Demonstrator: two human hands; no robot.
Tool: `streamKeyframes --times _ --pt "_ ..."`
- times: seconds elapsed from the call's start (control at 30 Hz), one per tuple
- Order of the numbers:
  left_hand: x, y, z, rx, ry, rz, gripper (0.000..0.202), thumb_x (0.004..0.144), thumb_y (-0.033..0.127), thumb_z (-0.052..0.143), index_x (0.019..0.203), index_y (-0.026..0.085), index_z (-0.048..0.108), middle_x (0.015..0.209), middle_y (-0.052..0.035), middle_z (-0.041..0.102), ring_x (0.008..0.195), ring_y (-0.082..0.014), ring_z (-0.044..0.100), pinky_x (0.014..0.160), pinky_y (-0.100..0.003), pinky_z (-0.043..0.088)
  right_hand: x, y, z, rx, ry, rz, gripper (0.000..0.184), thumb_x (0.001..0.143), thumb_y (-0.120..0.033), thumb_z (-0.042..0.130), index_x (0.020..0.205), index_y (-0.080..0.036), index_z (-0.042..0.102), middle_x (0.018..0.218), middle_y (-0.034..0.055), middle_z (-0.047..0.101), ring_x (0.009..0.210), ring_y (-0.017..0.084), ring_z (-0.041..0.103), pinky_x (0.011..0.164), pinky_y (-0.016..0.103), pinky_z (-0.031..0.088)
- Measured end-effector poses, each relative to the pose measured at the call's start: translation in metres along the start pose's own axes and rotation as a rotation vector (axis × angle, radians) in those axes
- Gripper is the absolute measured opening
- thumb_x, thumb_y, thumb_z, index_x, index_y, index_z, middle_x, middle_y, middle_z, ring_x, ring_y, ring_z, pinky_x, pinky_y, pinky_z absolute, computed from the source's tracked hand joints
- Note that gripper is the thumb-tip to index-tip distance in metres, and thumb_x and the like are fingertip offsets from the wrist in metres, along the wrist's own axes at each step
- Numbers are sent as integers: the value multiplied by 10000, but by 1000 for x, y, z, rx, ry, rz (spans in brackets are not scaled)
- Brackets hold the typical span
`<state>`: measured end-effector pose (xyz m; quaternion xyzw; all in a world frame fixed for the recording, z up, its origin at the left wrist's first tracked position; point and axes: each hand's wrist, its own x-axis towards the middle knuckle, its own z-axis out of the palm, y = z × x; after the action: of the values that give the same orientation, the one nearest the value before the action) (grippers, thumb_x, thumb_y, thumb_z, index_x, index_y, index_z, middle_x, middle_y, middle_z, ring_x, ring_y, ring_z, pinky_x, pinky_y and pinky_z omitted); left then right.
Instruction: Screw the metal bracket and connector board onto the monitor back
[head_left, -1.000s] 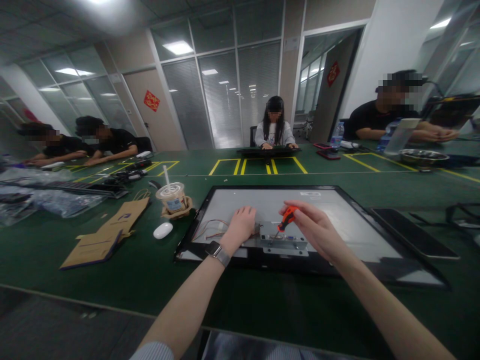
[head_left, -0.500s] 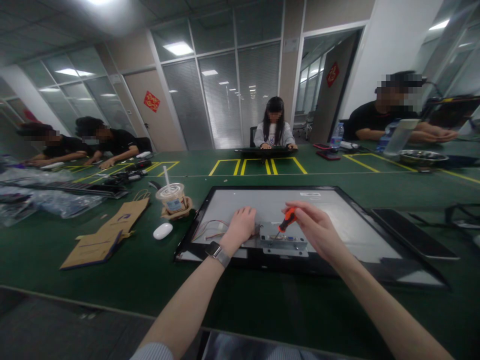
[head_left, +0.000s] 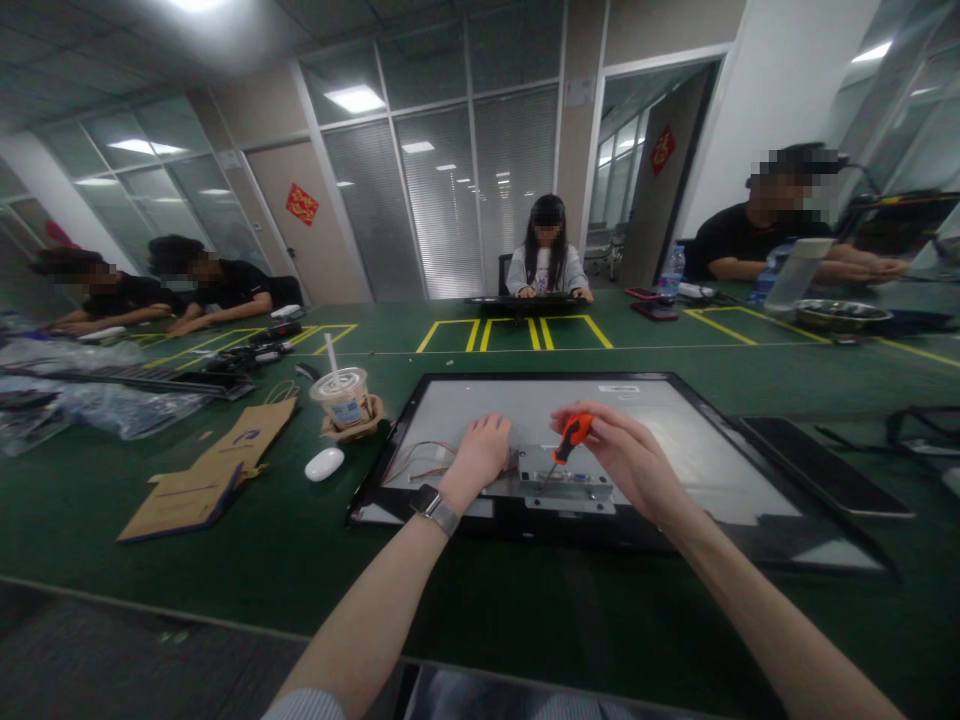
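A large flat display panel (head_left: 450, 405) with a black frame lies back side up on the green table. Near its front edge sits a metal bracket (head_left: 600, 490) with a row of connector ports. My left hand (head_left: 484, 450), palm down, rests on the panel right beside the bracket's left end; its fingers lie forward and its thumb is hidden. An orange and black screwdriver (head_left: 574, 436) is pinched in the fingers of my right hand (head_left: 630, 455). Its shaft slants down to the left onto the bracket; the exact tip contact is too small to see. Thin cables (head_left: 427, 460) run left of my left hand.
To the left are a drink cup (head_left: 345, 395) in a cardboard holder, a white mouse (head_left: 324, 464) and a brown paper bag (head_left: 232, 450). A dark flat bar (head_left: 825, 465) lies right of the panel. Several people sit around the table.
The screwdriver and my right hand have shifted slightly left, and the tip now meets the bracket further left. My left hand has stayed in place.
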<state>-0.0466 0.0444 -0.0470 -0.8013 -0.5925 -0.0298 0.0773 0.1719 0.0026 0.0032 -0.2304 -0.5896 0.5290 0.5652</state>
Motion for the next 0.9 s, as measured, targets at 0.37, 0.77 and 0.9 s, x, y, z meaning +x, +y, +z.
streamKeyframes --times 0.37,0.77,0.9 --pt "-4 4 -11 2 -34 1 377 890 108 600 1255 138 515 1310 -159 584 1198 -268 582 1012 -372 464 2 2 -1 -455 197 -250 186 880 -377 685 955 -235 781 902 56 703 815 217 679 746 361 571" --pt "0 -1 -1 7 -25 10 438 840 106 668 1238 169 496 1311 -153 575 1203 -262 573 1003 -366 456 2 1 -1 -453 195 -235 189 858 -393 707 933 -233 775 902 55 715 800 221 688 751 371 582" --pt "0 -1 0 9 -9 11 415 851 94 631 1240 165 505 1307 -152 585 1199 -262 576 999 -367 460 -1 -1 0 -389 137 -176 276 954 -395 577 1099 -261 770 1068 71 754 1007 259 708 928 445 550"
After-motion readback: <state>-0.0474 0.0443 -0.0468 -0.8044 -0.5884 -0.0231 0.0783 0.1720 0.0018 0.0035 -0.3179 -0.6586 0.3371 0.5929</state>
